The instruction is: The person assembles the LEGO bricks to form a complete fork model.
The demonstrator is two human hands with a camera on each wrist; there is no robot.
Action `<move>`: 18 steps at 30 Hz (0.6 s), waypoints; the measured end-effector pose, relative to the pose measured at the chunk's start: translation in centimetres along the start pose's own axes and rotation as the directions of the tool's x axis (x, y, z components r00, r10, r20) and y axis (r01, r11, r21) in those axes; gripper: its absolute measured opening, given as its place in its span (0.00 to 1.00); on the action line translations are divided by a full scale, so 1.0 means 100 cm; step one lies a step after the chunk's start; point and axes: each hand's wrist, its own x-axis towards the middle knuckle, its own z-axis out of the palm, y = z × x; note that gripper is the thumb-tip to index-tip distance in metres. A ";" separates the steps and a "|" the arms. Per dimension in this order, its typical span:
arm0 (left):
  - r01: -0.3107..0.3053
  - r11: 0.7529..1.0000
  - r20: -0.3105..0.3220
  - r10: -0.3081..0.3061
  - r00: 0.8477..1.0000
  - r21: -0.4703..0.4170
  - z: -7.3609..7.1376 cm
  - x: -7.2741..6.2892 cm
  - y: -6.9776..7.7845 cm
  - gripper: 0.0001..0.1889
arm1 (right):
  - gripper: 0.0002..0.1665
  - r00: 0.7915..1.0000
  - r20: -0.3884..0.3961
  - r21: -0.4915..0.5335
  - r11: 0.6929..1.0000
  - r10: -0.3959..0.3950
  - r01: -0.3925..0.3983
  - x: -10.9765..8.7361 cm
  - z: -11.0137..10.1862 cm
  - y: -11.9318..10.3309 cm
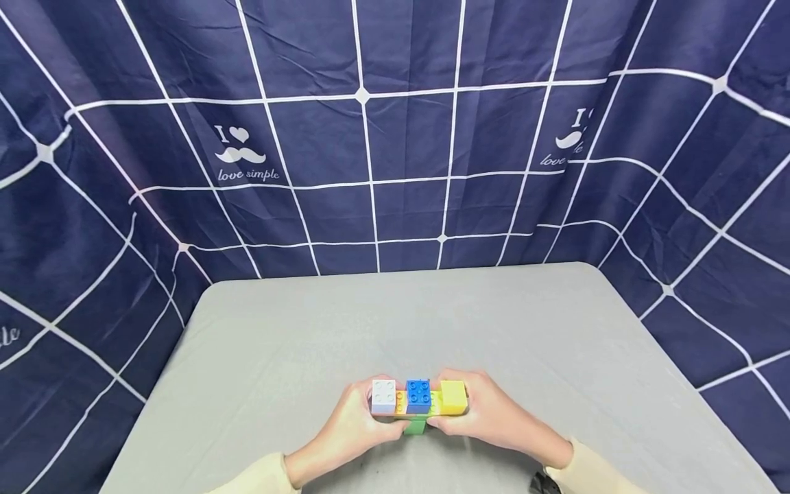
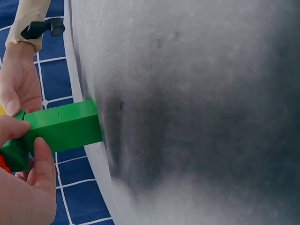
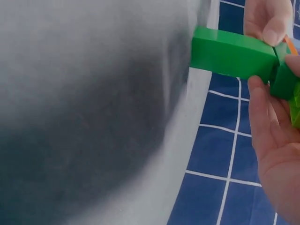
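Between both hands is a structure of toy building bricks, seen from above in the head view. Along its top sit a white brick (image 1: pixel 383 396), a blue brick (image 1: pixel 418 396) and a yellow brick (image 1: pixel 453 397) in a row, with gaps between them. Under the row, a column of green bricks (image 2: pixel 70 124) reaches down to the tabletop in the wrist views. My left hand (image 1: pixel 365 416) grips the white end, its thumb near the green column. At the yellow end my right hand (image 1: pixel 483 412) grips likewise, its thumb toward the middle.
A grey cloth-like tabletop (image 1: pixel 395 315) lies under the hands. Dark blue curtains (image 1: pixel 407 137) with white grid lines surround its back and sides. A small black device (image 2: pixel 42 29) is on the right sleeve.
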 end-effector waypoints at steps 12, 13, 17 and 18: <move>0.061 0.994 0.029 -0.058 0.998 -0.093 -0.002 0.001 0.000 0.18 | 0.16 1.000 0.021 -0.027 0.999 -0.016 0.016 0.004 -0.004 -0.007; 0.067 0.992 0.033 -0.064 0.997 -0.103 -0.002 0.001 -0.001 0.18 | 0.16 1.000 0.024 -0.023 1.000 -0.010 0.010 0.004 -0.004 -0.008; 0.083 0.991 0.041 -0.079 0.996 -0.105 -0.003 0.001 -0.001 0.18 | 0.16 1.000 0.023 -0.022 1.000 -0.009 0.010 0.005 -0.004 -0.007; 0.084 0.992 0.042 -0.081 0.996 -0.096 -0.003 0.001 -0.001 0.18 | 0.16 1.000 0.021 -0.024 1.000 -0.017 0.017 0.005 -0.004 -0.006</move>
